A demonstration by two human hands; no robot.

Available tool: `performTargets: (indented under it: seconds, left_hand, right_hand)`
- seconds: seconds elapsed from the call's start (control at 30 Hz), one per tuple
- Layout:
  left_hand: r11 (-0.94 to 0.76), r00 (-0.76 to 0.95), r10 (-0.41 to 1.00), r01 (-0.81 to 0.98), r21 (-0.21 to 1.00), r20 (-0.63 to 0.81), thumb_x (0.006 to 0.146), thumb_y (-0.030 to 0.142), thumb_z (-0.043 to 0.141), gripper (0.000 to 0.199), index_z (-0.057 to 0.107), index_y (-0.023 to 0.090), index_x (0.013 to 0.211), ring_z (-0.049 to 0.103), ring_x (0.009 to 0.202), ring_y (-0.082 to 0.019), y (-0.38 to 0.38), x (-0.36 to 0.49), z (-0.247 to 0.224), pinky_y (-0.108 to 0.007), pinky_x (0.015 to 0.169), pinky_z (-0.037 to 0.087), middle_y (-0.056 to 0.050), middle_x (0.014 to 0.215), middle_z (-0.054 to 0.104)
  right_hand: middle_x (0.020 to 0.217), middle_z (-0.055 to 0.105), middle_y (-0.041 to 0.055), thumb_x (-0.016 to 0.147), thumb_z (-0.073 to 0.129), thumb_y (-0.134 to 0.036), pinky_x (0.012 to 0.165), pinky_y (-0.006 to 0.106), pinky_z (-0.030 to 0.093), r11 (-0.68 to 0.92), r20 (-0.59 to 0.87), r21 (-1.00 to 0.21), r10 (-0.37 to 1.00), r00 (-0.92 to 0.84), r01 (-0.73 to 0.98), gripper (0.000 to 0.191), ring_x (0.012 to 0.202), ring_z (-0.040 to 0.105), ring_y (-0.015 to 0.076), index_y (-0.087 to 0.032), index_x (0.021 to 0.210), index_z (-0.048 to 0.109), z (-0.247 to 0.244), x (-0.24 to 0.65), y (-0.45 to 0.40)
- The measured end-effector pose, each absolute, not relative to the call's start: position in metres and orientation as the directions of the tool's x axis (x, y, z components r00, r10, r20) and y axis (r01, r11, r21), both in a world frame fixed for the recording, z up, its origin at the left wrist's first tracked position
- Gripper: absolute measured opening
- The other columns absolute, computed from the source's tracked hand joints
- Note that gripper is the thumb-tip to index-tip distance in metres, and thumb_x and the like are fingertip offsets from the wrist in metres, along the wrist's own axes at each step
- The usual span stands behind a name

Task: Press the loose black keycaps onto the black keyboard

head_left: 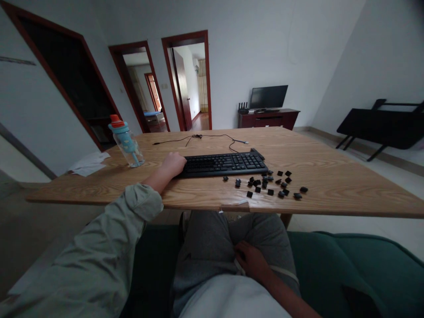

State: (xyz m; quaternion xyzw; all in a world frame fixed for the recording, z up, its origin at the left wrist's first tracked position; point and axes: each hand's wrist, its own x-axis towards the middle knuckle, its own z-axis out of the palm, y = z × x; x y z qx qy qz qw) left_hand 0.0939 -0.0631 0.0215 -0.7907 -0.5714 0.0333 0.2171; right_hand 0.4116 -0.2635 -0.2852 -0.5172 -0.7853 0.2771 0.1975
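Observation:
A black keyboard lies on the wooden table, its long side roughly along the near edge. My left hand is closed around its left end; the fingertips are hidden behind the hand. Right of centre, several loose black keycaps are scattered between the keyboard and the table's near edge. Down in my lap rests my right hand, against the grey trousers, in shadow. Its fingers are loosely bent and slightly apart, with nothing visible in them.
A clear bottle with a blue and red top stands at the left, beside white papers. A thin black cable runs behind the keyboard. The table extends to the right. Beyond it are a television and a folded black table.

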Motion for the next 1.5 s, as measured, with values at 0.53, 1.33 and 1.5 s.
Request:
performTargets:
  seconds: [0.53, 1.33, 1.5]
  left_hand:
    - [-0.699, 0.731, 0.667, 0.681, -0.219, 0.145, 0.091, 0.018, 0.046, 0.035, 0.074, 0.027, 0.110, 0.063, 0.097, -0.021, -0.121, 0.214, 0.002, -0.031, 0.079, 0.048, -0.005, 0.108, 0.069]
    - [-0.735, 0.715, 0.669, 0.678, 0.034, 0.201, 0.087, 0.035, 0.059, 0.023, 0.073, 0.021, 0.098, 0.065, 0.093, -0.018, -0.125, 0.182, 0.007, -0.027, 0.080, 0.046, -0.002, 0.102, 0.073]
    - [-0.721, 0.707, 0.685, 0.692, 0.027, 0.176, 0.089, 0.033, 0.057, 0.025, 0.074, 0.022, 0.103, 0.066, 0.095, -0.019, -0.125, 0.184, 0.002, -0.027, 0.079, 0.047, -0.002, 0.104, 0.074]
  right_hand:
    - [0.103, 0.067, 0.0087, 0.087, 0.047, -0.019, 0.085, 0.028, 0.044, 0.288, 0.016, -0.649, 0.930, -0.366, 0.705, 0.028, 0.095, 0.065, 0.0193, -0.017, 0.104, 0.069, -0.290, 0.412, -0.264]
    - [0.102, 0.067, 0.0083, 0.087, 0.046, -0.021, 0.085, 0.030, 0.045, 0.290, 0.011, -0.654, 0.927, -0.375, 0.698, 0.029, 0.094, 0.065, 0.0208, -0.017, 0.103, 0.070, -0.299, 0.413, -0.261]
    - [0.101, 0.067, 0.0083, 0.086, 0.047, -0.021, 0.084, 0.030, 0.044, 0.274, -0.005, -0.656, 0.930, -0.368, 0.703, 0.028, 0.093, 0.065, 0.0211, -0.018, 0.102, 0.070, -0.297, 0.412, -0.261]
